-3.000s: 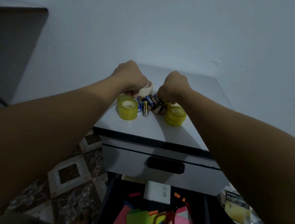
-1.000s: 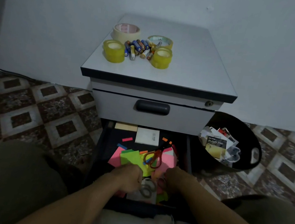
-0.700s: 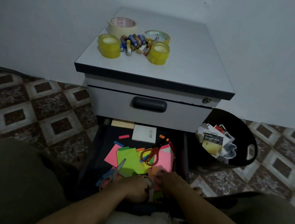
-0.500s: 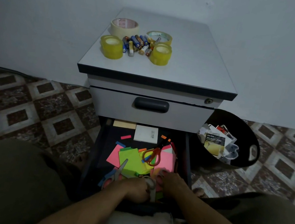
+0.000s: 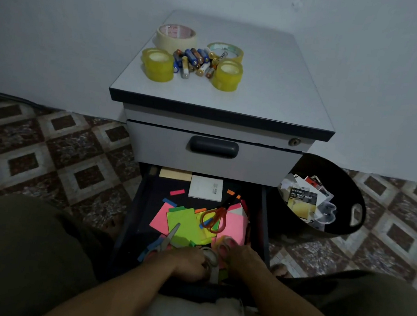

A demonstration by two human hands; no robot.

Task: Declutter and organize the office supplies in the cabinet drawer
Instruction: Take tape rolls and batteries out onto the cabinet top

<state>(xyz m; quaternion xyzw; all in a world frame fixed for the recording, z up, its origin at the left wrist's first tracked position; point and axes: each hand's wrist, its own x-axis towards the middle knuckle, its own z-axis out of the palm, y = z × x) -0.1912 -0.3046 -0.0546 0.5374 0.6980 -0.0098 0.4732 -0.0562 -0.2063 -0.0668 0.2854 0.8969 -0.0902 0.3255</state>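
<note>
In the lower centre of the frame, the left hand (image 5: 184, 262) is clamped round the grey scissors (image 5: 212, 259) at the front edge of the open drawer (image 5: 264, 217). The right hand (image 5: 242, 260) is just beside it; whether it holds anything cannot be told. Orange scissors (image 5: 214, 217) lie on the notes (image 5: 183, 223). The drawer's upper left is bare. A bin (image 5: 350, 191) stands near its right wall.

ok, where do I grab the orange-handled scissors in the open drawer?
Take the orange-handled scissors by the two handle loops, coming from above on the near side. They lie flat on the sticky notes with the loops toward the front of the drawer and the blades pointing to its back right, so the loops are nearest and blunt.
</note>
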